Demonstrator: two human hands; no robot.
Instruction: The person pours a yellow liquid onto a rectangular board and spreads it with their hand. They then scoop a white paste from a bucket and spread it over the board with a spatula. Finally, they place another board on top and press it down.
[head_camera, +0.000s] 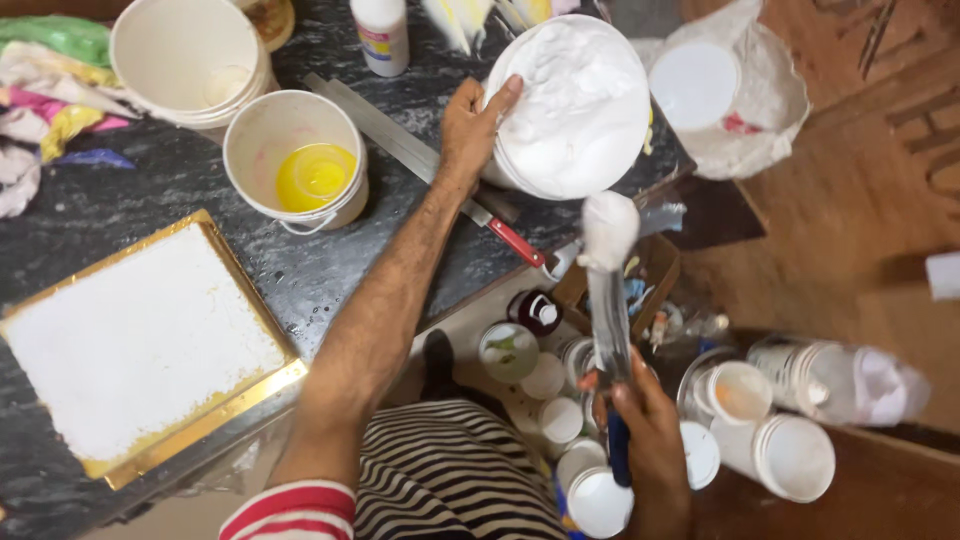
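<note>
Dark marble table (200, 190), seen from above: nearest, the right hand (650, 440) has its grip clamped on a paste-laden palette knife (608, 290); beyond, the left hand (470, 125) tilts a tub of white paste (575, 105). Scooping appears underway; spreading seems next.

Just one cam here, head-mounted, looking pretty much straight down over the person's own arms. It's close: the left forearm runs up the middle of the frame, striped clothes at the bottom edge. Top and left of the pic is the dark marble table (160, 190), seen from above w/ its edge cutting diagonally; bottom right drops to the floor (860, 200), farther away. No 2nd view, so nothing overlaps. Slight tilt, the far side of the table sits at the top.
</note>
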